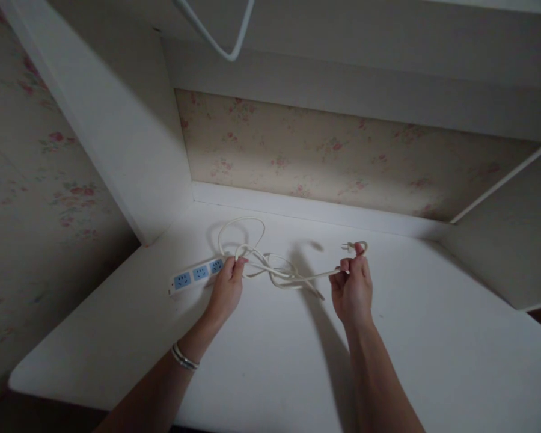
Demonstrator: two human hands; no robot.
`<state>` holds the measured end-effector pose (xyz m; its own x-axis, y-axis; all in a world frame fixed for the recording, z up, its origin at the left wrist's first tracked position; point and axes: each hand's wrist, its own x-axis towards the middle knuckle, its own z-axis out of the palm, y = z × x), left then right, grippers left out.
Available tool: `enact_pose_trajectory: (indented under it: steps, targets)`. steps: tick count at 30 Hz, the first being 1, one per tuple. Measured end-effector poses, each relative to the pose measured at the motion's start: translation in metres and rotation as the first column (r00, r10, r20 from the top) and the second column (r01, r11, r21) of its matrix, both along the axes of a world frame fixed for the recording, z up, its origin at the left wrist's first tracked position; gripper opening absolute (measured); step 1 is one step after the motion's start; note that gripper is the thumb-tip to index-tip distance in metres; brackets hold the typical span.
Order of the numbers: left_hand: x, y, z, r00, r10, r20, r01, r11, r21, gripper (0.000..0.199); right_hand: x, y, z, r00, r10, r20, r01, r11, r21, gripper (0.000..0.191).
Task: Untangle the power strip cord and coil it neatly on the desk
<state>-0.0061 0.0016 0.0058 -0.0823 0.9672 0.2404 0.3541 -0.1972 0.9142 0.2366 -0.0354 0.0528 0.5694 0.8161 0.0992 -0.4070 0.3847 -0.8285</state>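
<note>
1. The long white plastic power strip with three blue socket panels [201, 273] lies on the smooth white worktop [275, 361], just beside the left hand [228, 284]. A hard pull on its cord could probably drag or twist it, as nothing is seen holding it down.
2. The left hand pinches the thin, flexible off-white cord [315, 277] between thumb and fingers, close to the strip's right end. If that pinch slackened, the loops there might slip and fall back together.
3. The right hand [352, 291] has its fingers curled around the cord's other stretch. Pulling the hands apart could cinch the crossed loops between them into a tight knot; whether one has formed already, I cannot tell.
4. The small off-white plug with thin metal prongs [349, 247] sticks out beyond the right hand, a short bend of cord beside it. Passed through a loop, it could snag, its prongs catching on a strand.
</note>
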Motion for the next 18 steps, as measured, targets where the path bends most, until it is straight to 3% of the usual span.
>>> enact_pose_trajectory:
  steps: [5, 9, 14, 18]
  targets:
    - [-0.001, 0.004, -0.002, 0.998, 0.016, -0.054, -0.014, 0.999, 0.032, 0.028, 0.036, -0.011, 0.002, 0.981, -0.183, -0.064, 0.183, 0.983, -0.011, 0.040]
    - [-0.001, 0.002, -0.004, 0.998, -0.043, -0.053, 0.048, 0.995, 0.092, 0.025, 0.081, -0.024, 0.010, 0.974, -0.222, -0.051, 0.220, 0.974, -0.049, 0.035]
    - [-0.002, -0.004, -0.005, 0.972, -0.070, -0.224, 0.099, 0.988, 0.121, 0.040, 0.143, -0.038, 0.027, 0.955, -0.291, -0.055, 0.282, 0.950, -0.133, 0.014]
    - [-0.005, 0.000, -0.010, 0.950, -0.045, -0.308, 0.103, 0.979, 0.174, 0.036, 0.185, -0.050, 0.033, 0.941, -0.339, 0.016, 0.334, 0.917, -0.218, 0.011]
